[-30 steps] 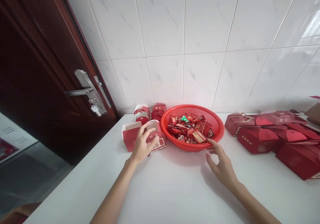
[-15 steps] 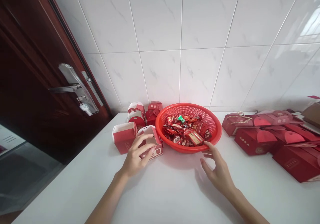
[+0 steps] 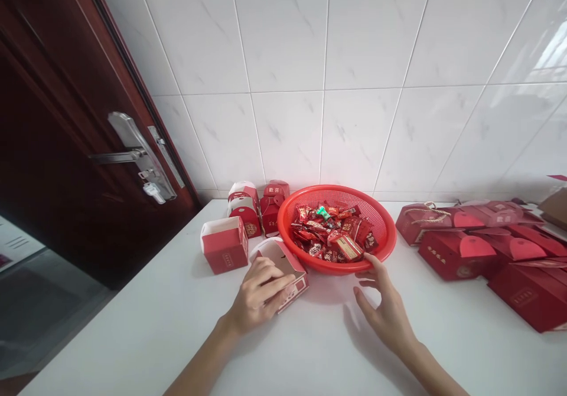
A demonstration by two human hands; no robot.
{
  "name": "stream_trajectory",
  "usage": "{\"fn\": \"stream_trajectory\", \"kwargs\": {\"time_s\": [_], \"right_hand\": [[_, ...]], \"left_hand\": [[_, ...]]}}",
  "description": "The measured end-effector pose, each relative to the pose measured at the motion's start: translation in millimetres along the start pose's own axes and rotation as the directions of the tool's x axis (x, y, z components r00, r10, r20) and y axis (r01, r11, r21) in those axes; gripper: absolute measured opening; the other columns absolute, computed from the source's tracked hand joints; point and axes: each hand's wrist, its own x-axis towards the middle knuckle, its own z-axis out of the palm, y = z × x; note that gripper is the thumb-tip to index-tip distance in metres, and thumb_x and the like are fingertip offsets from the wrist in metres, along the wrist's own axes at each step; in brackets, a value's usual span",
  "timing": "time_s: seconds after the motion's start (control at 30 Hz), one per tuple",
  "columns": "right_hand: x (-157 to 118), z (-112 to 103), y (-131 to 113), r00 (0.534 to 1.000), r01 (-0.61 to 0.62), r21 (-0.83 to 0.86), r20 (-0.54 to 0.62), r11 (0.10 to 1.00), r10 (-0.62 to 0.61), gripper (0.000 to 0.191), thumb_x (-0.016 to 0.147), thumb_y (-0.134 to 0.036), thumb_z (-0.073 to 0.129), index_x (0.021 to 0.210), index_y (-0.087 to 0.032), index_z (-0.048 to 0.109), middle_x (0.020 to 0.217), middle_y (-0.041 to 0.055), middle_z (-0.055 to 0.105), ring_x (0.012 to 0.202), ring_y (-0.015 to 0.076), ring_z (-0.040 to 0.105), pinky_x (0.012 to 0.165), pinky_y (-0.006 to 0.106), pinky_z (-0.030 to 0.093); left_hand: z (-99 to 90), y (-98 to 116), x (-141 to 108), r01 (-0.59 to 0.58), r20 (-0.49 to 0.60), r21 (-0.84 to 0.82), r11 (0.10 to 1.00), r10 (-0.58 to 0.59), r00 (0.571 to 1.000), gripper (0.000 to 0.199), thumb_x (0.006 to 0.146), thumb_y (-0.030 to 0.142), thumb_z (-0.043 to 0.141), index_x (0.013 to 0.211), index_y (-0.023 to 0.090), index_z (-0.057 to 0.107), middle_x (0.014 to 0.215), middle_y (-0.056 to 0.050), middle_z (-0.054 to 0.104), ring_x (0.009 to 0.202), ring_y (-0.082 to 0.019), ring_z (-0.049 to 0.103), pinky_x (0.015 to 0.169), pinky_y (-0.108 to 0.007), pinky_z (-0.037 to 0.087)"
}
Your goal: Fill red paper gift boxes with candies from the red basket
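My left hand (image 3: 261, 298) is closed on the near side of a small open-topped red and white gift box (image 3: 290, 257), which stands turned at an angle on the table. A red plastic basket (image 3: 385, 245) sits just behind, full of wrapped candies (image 3: 330, 228), mostly red with one green. At the basket's front right rim is my right hand (image 3: 385, 304), fingers apart, the index fingertip at the rim and nothing in the grasp. Another open red box (image 3: 224, 251) stands left of the one I hold.
Behind on the left are several more red boxes (image 3: 244, 210), including a closed one (image 3: 274, 204) beside the basket. Several closed red boxes (image 3: 456, 254) lie grouped on the right. A tiled wall (image 3: 287, 136) backs the white table (image 3: 146, 325); a dark door (image 3: 57, 89) is at left.
My left hand has closed on the open box and moved it right and nearer, turning it. My right hand stays by the basket rim.
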Motion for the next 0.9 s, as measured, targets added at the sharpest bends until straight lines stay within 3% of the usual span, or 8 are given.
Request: {"fn": "stream_trajectory", "kwargs": {"time_s": [0.23,0.43,0.6,0.73,0.9], "right_hand": [[2,0,0,1.0,0.028,-0.022,-0.004,0.999,-0.028,0.06,0.097,-0.021,0.053,0.152,-0.026,0.031,0.1,0.0067,0.069,0.081,0.0197,0.073,0.073,0.035,0.065],[-4,0,-14,0.99,0.138,0.026,0.011,0.99,-0.139,0.049,0.102,-0.022,0.049,0.149,-0.029,0.036,0.097,0.0038,0.066,0.064,0.0125,0.067,0.067,0.029,0.06],[-10,0,-26,0.968,0.202,0.167,0.112,0.965,-0.222,0.044,0.106,-0.037,0.045,0.148,-0.028,0.037,0.108,0.0073,0.065,0.07,0.014,0.067,0.074,0.033,0.06],[-12,-1,-32,0.952,0.193,0.288,0.177,0.938,-0.25,0.055,0.104,-0.054,0.043,0.151,-0.027,0.034,0.124,0.0127,0.06,0.078,0.0167,0.066,0.077,0.037,0.059],[-13,-3,-41,0.953,0.147,0.373,0.194,0.916,-0.232,0.069,0.097,-0.068,0.045,0.152,-0.027,0.033,0.127,0.0131,0.057,0.08,0.0186,0.06,0.072,0.037,0.057]], "left_hand": [[9.4,5,1,-0.137,-0.071,-0.084,0.987,0.131,0.989,0.02,0.096,0.013,0.061,0.111,0.02,0.07,0.076,0.0,0.063,0.071,-0.015,0.054,0.073,-0.034,0.049],[14.6,24,-2,-0.218,-0.036,-0.143,0.965,0.215,0.976,0.02,0.095,0.011,0.059,0.11,0.018,0.069,0.077,-0.002,0.062,0.073,-0.016,0.052,0.073,-0.035,0.047],[17.8,47,-3,-0.288,-0.016,-0.249,0.925,0.294,0.956,0.014,0.099,0.017,0.056,0.105,0.018,0.069,0.08,-0.003,0.064,0.077,-0.016,0.055,0.083,-0.037,0.051],[21.8,60,-3,-0.281,-0.002,-0.327,0.902,0.297,0.955,0.011,0.096,0.02,0.062,0.104,0.021,0.068,0.086,-0.003,0.07,0.086,-0.018,0.06,0.093,-0.037,0.052],[26.7,67,0,-0.294,-0.018,-0.352,0.889,0.307,0.952,0.01,0.091,0.026,0.069,0.099,0.02,0.069,0.087,-0.002,0.072,0.083,-0.016,0.061,0.093,-0.035,0.052]]}}
